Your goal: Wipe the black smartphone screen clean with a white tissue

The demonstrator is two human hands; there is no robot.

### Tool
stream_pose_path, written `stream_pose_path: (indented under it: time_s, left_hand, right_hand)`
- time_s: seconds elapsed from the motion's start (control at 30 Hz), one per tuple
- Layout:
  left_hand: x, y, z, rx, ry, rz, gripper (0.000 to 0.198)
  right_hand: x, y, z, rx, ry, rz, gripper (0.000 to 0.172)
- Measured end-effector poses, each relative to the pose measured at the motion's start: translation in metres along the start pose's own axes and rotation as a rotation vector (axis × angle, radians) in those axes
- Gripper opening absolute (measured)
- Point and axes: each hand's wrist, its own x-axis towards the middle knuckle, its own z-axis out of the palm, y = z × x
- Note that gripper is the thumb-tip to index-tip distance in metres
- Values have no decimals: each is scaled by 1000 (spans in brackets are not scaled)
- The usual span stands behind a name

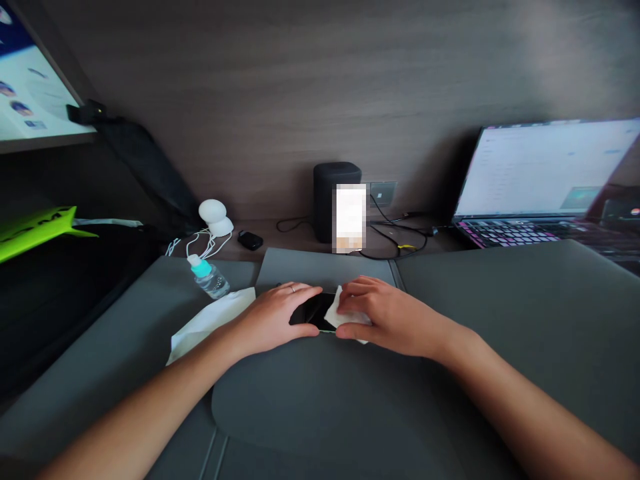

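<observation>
A smartphone [311, 312] with a dark, glossy screen lies flat on the grey desk mat between my hands. My left hand [277, 315], a ring on one finger, grips the phone's left end, thumb on the near edge and fingers on the far edge. In my right hand [383, 313] is a white tissue [334, 315], pressed on the right part of the screen, which it partly hides. Beside my left forearm rests a white sheet of paper or tissue [213, 323]. Just behind that stands a small clear spray bottle [213, 280] with a turquoise collar, tilted in view.
At the back are a black speaker [325, 200], a blurred-out white item [350, 217], loose black cables [385, 247], a white round device [213, 212] and a small black object [250, 240]. An open laptop [540, 173] sits at right. A neon-green item [40, 233] is at left.
</observation>
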Motion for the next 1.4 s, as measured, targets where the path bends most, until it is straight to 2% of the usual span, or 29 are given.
stream_pose_path:
  time_s: [0.17, 0.37, 0.53, 0.73, 0.97, 1.2, 1.4]
  left_hand:
    - [0, 1, -1, 5, -3, -2, 58]
    - [0, -1, 1, -4, -6, -6, 60]
    - [-1, -3, 3, 1, 0, -4, 59]
    - [0, -3, 3, 0, 12, 8, 59]
    - [0, 0, 1, 22, -8, -7, 59]
    - [1, -2, 2, 16, 4, 4, 59]
    - [1, -1, 1, 6, -2, -5, 60]
  right_hand:
    - [0, -1, 1, -25, -15, 27, 38]
    - [3, -1, 10, -37, -5, -73, 27]
    - [0, 7, 8, 1, -62, -55, 21]
    - [11, 2, 17, 25, 13, -112, 26]
    - [2, 18, 6, 127, -56, -49, 19]
    - [19, 5, 27, 97, 38, -147, 26]
    - [5, 19, 10, 149, -45, -86, 24]
